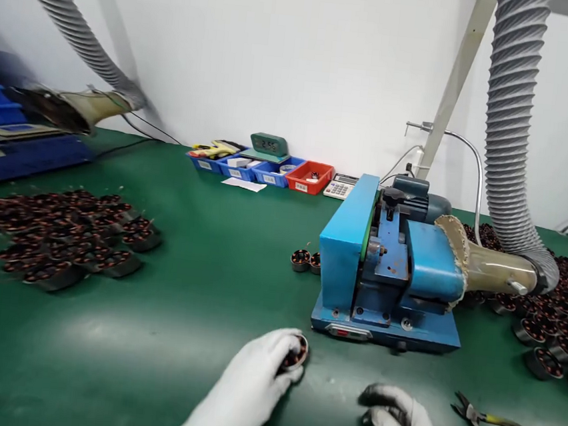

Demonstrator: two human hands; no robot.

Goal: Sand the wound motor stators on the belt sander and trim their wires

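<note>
My left hand (258, 381), in a white glove, is closed around a motor stator (296, 353), a metal ring with copper windings inside. It sits low over the green table, in front of the blue machine. My right hand (402, 418) is gloved too, with blackened fingertips. Its fingers curve loosely, apart from the thumb, and no object shows in them. Pliers (475, 415) with yellow-and-black handles lie to its right. Beyond my hands stands the blue belt-grinder-like machine (342, 259), with two small stators (300, 260) at its left side.
Many stators (70, 239) cover the table's left side, and another mass (548, 332) spreads at the right. Grey ducts (512, 114) hang on both sides. Along the wall are blue bins, a red bin (310, 177), a clock (269, 144) and a calculator (340, 186).
</note>
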